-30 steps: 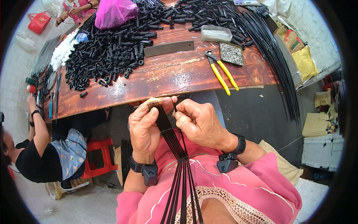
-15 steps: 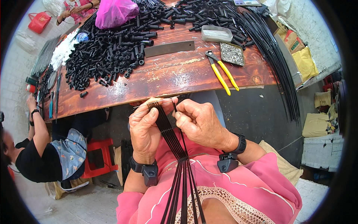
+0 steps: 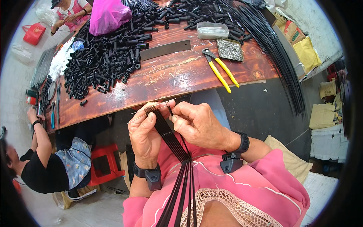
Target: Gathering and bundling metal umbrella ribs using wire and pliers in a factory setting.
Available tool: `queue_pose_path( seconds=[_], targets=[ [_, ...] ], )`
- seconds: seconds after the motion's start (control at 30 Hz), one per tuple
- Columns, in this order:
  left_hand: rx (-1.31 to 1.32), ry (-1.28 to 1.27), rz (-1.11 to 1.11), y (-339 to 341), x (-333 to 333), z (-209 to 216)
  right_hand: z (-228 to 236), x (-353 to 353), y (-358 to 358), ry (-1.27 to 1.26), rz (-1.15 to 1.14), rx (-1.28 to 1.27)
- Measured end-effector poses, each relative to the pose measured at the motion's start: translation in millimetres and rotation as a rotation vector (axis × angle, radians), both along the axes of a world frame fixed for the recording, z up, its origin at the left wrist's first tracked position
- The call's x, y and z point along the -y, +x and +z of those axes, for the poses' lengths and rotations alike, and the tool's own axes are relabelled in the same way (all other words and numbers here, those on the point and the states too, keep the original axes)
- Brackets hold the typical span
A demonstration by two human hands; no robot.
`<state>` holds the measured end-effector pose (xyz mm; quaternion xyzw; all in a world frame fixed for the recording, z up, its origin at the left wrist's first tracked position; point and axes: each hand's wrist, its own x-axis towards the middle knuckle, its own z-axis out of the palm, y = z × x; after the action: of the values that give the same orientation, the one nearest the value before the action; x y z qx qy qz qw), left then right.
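In front of my pink top, my left hand (image 3: 145,132) is closed around the upper end of a flat bundle of thin black rods (image 3: 165,132). Thin metal wires (image 3: 162,103) stick out past its fingertips, and the rod ends line up along them. To the right of the bundle, my right hand (image 3: 200,125) pinches the tip of a single black rod (image 3: 169,110) close to the wire. Lower down, the rods gather at a narrow point (image 3: 186,161) and fan out over my lap.
The wooden table (image 3: 177,72) bears yellow-handled cutters (image 3: 220,71), a flat metal bar (image 3: 165,50), a tray of small metal bits (image 3: 230,50), a clear box (image 3: 212,30) and piled black plastic parts (image 3: 94,68). Long black rods (image 3: 280,64) overhang the right edge. A co-worker (image 3: 45,162) sits at left.
The view has shifted slightly, so the table things appear a little farther left and up. Both my hands keep their grips; the single rod stays beside the bundle near the wire.
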<state>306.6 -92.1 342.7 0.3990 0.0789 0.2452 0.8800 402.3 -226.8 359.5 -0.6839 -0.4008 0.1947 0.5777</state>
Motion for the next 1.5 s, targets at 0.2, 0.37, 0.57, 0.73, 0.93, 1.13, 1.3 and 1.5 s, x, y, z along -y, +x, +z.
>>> queue_pose_path(
  seconds=[0.2,0.37,0.57,0.73,0.93,1.13,1.3,1.5],
  targets=[
    [-0.023,0.005,0.014,-0.1,0.9,1.7,0.3,1.0,0.5,-0.01,-0.001,-0.002],
    [-0.039,0.035,0.025,-1.1,1.3,2.8,0.9,0.4,1.2,-0.008,-0.007,0.052],
    [-0.05,0.084,0.015,-0.7,3.3,5.5,1.3,-2.2,-0.3,0.076,-0.011,0.026],
    [-0.038,0.111,-0.019,-1.2,2.3,3.0,2.3,-1.1,2.1,0.031,0.069,0.093],
    [-0.023,0.097,-0.048,-1.4,2.4,3.8,-3.5,-3.0,2.6,0.061,0.099,0.013],
    [-0.055,0.083,-0.007,-3.0,2.8,5.5,-5.3,-1.4,13.2,0.013,0.153,-0.098],
    [-0.054,0.111,0.036,-1.0,3.4,4.8,-1.3,-4.1,19.3,-0.035,0.286,-0.062],
    [-0.17,0.257,-0.011,-4.4,-5.2,11.8,-24.6,-22.8,23.4,-0.081,0.497,-0.27]
  ],
)
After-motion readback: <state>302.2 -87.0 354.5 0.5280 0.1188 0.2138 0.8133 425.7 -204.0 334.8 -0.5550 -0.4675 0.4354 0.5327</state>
